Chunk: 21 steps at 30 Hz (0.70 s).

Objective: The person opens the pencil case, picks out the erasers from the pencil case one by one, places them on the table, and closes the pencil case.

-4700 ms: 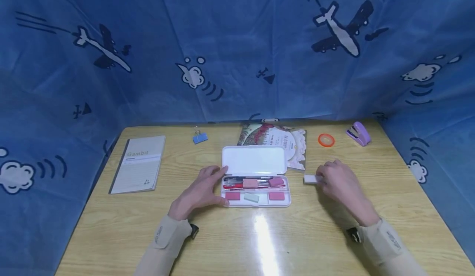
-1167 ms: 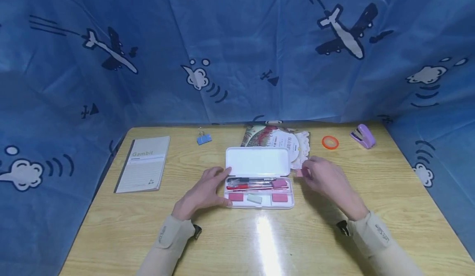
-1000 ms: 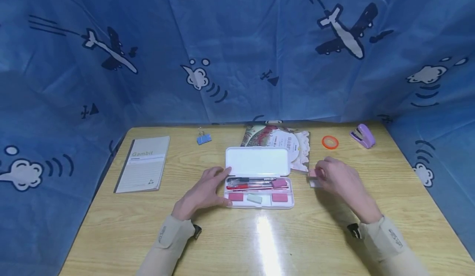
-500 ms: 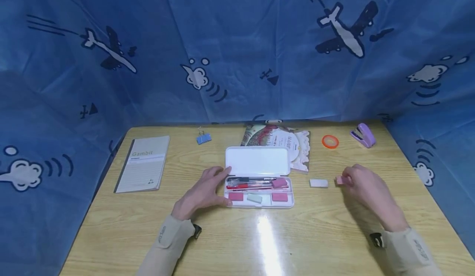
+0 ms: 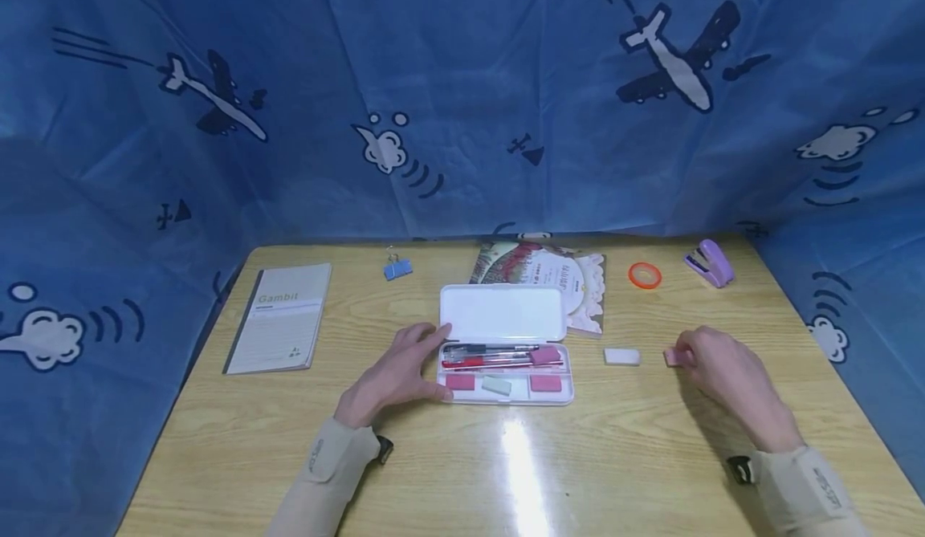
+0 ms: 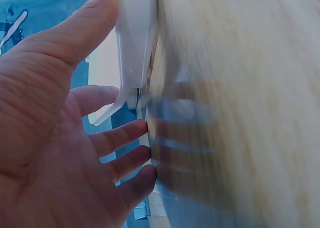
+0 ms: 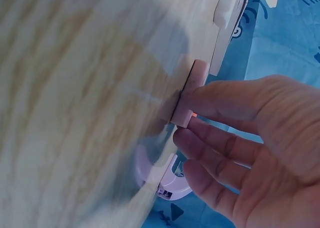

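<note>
My left hand [image 5: 393,372] rests at the left end of a white pencil case [image 5: 506,401], its thumb at the front corner and its forefinger at the raised lid [image 5: 503,312]. The left wrist view shows its other fingers extended beside the case. My right hand [image 5: 730,376] pinches a pink eraser [image 7: 200,70] down at the tabletop, right of a white eraser [image 5: 622,356] lying alone. Inside the case, several pens [image 5: 470,362] share the rear compartment with a darker pink eraser [image 5: 545,355]. Along its front lie two pink erasers [image 5: 545,383] and a pale green one [image 5: 496,385].
A picture book [image 5: 588,300] lies behind the case, partly covered by the lid. An orange tape roll [image 5: 635,281] and purple stapler [image 5: 715,267] stand at the back right. A blue binder clip [image 5: 398,269] and a notebook [image 5: 280,320] lie to the left.
My right hand has let go of the white eraser on the table, taken a pink eraser from the case's rear compartment and carried it right, down to the tabletop. My left hand stays at the case.
</note>
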Tool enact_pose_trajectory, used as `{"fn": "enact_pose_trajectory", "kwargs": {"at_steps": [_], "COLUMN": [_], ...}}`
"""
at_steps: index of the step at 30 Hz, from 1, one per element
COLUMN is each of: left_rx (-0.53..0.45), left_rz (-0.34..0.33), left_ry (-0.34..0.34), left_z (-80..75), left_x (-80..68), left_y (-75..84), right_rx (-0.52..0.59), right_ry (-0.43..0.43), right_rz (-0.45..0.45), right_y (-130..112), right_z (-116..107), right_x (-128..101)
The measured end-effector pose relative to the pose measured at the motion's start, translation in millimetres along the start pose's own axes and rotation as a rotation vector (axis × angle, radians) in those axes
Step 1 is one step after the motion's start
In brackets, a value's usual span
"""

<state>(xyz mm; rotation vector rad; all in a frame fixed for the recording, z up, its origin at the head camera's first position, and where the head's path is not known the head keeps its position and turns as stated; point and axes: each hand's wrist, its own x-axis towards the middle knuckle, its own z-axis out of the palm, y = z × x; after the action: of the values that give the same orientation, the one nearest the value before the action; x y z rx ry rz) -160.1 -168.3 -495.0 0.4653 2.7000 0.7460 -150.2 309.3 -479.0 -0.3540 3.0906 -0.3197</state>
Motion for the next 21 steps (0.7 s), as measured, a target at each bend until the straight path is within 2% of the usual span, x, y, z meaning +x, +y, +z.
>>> {"fn": "enact_pose_trajectory", "kwargs": {"at_steps": [11,15,18,21], "left_rx": [-0.004,-0.003,-0.005,-0.009], "left_rz": [0.013,0.012,0.015,0.019], "left_ry": [0.007,0.007,0.012,0.013], "left_z": [-0.3,-0.7,-1.0,-1.2], "left_x": [-0.3,-1.2,-1.6,-1.7], "left_y": [0.1,-0.6,-0.8,-0.4], "right_rx": [-0.005,-0.022,-0.014,-0.001], "right_ry": [-0.01,0.059,0.123,0.144], "right_rz": [0.022,-0.033,-0.1,-0.158], "right_y": [-3.9,-18.1,-37.6,-59.5], "right_z": [-4.2,-10.4,-13.0,-11.0], "right_x": [1.9,6.5,14.1,23.8]}}
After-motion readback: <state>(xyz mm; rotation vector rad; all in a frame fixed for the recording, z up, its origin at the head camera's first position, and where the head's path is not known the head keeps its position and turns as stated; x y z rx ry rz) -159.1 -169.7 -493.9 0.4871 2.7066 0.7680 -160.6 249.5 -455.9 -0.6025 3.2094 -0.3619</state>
